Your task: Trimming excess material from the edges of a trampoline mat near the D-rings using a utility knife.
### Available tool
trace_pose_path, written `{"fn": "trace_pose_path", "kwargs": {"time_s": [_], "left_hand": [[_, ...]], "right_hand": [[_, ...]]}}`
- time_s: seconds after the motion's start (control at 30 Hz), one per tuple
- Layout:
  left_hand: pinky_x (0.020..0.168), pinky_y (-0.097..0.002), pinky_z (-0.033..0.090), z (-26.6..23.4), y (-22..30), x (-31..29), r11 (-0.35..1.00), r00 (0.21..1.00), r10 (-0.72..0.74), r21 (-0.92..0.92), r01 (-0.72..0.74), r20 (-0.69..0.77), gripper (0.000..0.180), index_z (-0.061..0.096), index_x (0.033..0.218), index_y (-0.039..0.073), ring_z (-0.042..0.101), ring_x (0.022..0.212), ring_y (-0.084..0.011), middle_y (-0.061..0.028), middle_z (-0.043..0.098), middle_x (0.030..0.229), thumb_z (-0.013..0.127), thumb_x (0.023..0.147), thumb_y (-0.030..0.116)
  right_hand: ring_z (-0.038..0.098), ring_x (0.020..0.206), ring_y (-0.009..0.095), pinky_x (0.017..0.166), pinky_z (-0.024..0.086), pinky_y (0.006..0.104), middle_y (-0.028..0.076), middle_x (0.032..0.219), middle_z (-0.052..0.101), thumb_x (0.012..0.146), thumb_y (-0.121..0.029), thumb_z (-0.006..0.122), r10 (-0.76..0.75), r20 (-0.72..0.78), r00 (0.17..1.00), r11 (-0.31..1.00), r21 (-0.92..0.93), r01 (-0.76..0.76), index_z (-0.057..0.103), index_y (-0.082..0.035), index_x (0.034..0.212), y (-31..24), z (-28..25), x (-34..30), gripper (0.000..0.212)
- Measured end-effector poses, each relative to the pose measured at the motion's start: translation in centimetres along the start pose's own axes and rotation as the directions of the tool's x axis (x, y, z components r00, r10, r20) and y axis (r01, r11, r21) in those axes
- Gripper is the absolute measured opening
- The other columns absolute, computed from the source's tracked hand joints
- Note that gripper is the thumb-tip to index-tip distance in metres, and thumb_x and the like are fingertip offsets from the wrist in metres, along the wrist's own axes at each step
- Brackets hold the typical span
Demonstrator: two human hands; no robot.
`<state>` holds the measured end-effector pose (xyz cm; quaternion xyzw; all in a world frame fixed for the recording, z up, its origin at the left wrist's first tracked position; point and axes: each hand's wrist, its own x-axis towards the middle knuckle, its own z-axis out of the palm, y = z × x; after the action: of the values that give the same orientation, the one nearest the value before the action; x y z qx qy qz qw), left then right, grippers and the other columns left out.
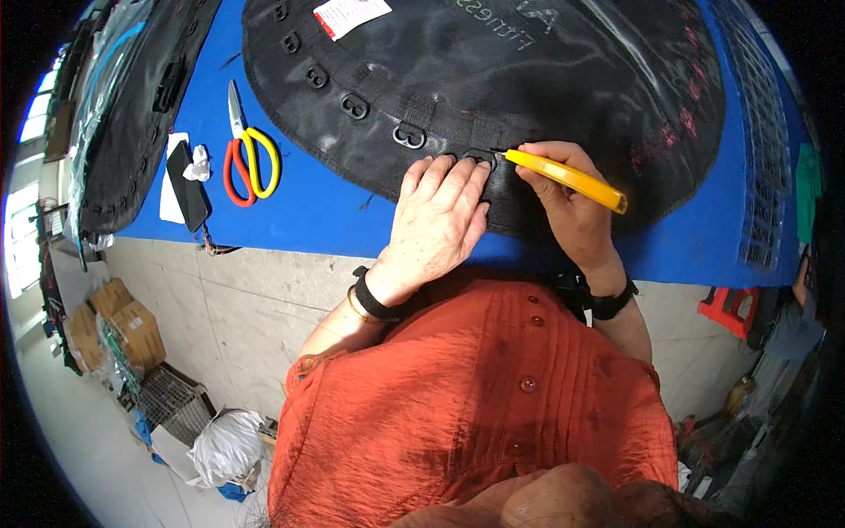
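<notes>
A large rounded sheet of black mesh fabric point(581, 97) lies on the blue table, with black plastic V-shaped rings point(408, 135) on tabs along its near-left edge. My left hand point(436, 207) rests flat on that edge, fingers stretched out and fingertips by one of the rings, which they partly cover. In my right hand point(572, 198) is a yellow utility knife point(568, 179), its handle slanting down to the right. The thin metal tip points left, close to the fabric beside the ring at my left fingertips. Whether the tip touches the fabric cannot be made out.
Scissors point(251, 154) with red and yellow handles lie on the blue table point(299, 211) to the left. Beside them are a black phone-like slab point(187, 187) and crumpled white paper point(199, 164). Another black mesh piece point(145, 114) lies far left. Cardboard boxes point(132, 326) stand on the floor.
</notes>
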<state>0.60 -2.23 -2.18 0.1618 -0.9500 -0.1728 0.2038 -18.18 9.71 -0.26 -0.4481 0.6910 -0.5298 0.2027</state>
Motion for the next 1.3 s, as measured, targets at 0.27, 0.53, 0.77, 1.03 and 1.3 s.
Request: {"fn": "trace_pose_path", "kwargs": {"time_s": [0.27,0.53,0.77,1.03,1.3], "left_hand": [[0.118,-0.0531,0.04,-0.2,0.0,-0.2,0.999,1.0,-0.016,-0.03,0.016,0.005,0.059,0.063,0.144,0.003,0.057,0.133,-0.0374,-0.0163,0.064,0.139,0.078,0.09,0.02],[0.127,-0.0584,0.029,-6.3,-4.3,-0.9,0.877,0.963,-0.252,0.398,0.268,-0.094,0.053,0.06,0.153,0.011,0.044,0.154,-0.0383,-0.0162,0.055,0.158,0.068,0.105,0.032],[0.13,-0.0632,0.022,-8.1,-12.0,-4.5,0.611,0.828,-0.557,0.645,0.46,-0.063,0.064,0.049,0.163,0.016,0.032,0.161,-0.0438,-0.0153,0.04,0.173,0.046,0.113,0.056],[0.135,-0.0533,0.021,-8.2,-13.9,-5.0,0.599,0.745,-0.664,0.549,0.583,-0.067,0.081,0.037,0.165,-0.002,0.027,0.162,-0.0485,-0.0229,0.03,0.176,0.041,0.114,0.06],[0.13,-0.0604,0.027,-9.3,-13.5,-5.0,0.448,0.685,-0.714,0.655,0.609,-0.149,0.079,0.041,0.164,-0.002,0.031,0.159,-0.052,-0.0236,0.032,0.175,0.05,0.111,0.057]], "right_hand": [[0.074,0.101,0.02,0.09,0.058,0.0317,0.008,0.11,0.076,0.103,-0.018,0.078,0.011,-0.012,1.0,1.0,0.028,-0.011,0.073,-0.004,0.118,0.4,-0.4,-0.3,0.021],[0.072,0.104,0.016,0.092,0.057,0.0296,0.006,0.114,0.075,0.103,-0.017,0.078,0.084,0.0,0.996,0.988,0.132,-0.083,0.071,-0.005,0.121,0.6,-0.7,-0.7,0.022],[0.072,0.104,0.015,0.092,0.057,0.0285,0.006,0.115,0.076,0.102,-0.017,0.079,0.088,0.009,0.996,0.975,0.203,-0.088,0.07,-0.006,0.121,0.8,-0.7,-0.7,0.023],[0.073,0.104,0.015,0.092,0.058,0.0292,0.005,0.114,0.077,0.102,-0.02,0.079,0.053,-0.001,0.999,0.982,0.184,-0.052,0.07,-0.005,0.119,1.2,-0.8,-0.6,0.024],[0.073,0.103,0.016,0.091,0.058,0.0298,0.007,0.114,0.076,0.101,-0.017,0.08,0.043,-0.013,0.999,0.982,0.187,-0.04,0.07,-0.006,0.119,1.2,-0.6,-0.8,0.023]]}}
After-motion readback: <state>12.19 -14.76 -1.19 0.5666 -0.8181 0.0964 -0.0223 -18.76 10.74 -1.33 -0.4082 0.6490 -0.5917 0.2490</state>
